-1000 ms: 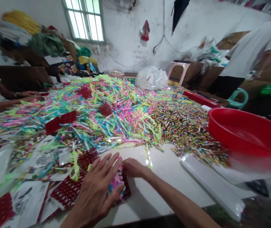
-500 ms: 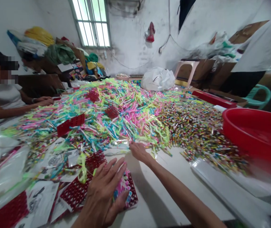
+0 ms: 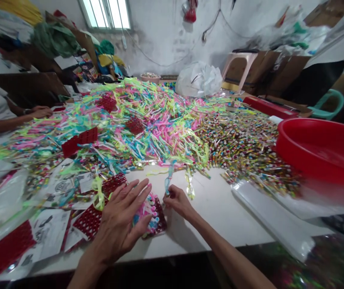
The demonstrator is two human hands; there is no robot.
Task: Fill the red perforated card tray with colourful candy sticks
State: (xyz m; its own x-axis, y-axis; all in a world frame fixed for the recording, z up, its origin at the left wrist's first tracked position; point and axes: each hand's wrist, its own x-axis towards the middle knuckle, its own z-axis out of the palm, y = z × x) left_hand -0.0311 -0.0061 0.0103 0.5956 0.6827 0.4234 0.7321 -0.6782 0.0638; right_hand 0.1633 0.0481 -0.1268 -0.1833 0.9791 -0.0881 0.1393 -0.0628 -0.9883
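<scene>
Left hand (image 3: 122,218) spread flat, fingers apart, pressing down on a red perforated tray (image 3: 156,218) at the near table edge. Tray a dark red plastic grid of small holes, partly filled with pink, blue and white pieces standing in the holes under and just right of the fingertips. Right hand (image 3: 178,200) immediately right of the tray, fingers pinched together on a thin blue strip (image 3: 168,180) rising upward from the grip. Beyond both hands, a wide heap of neon strips (image 3: 148,120) in pink, green, yellow and blue. Farther right, a red basin (image 3: 319,148). Far left, another person's hand (image 3: 39,112) resting on the table.
</scene>
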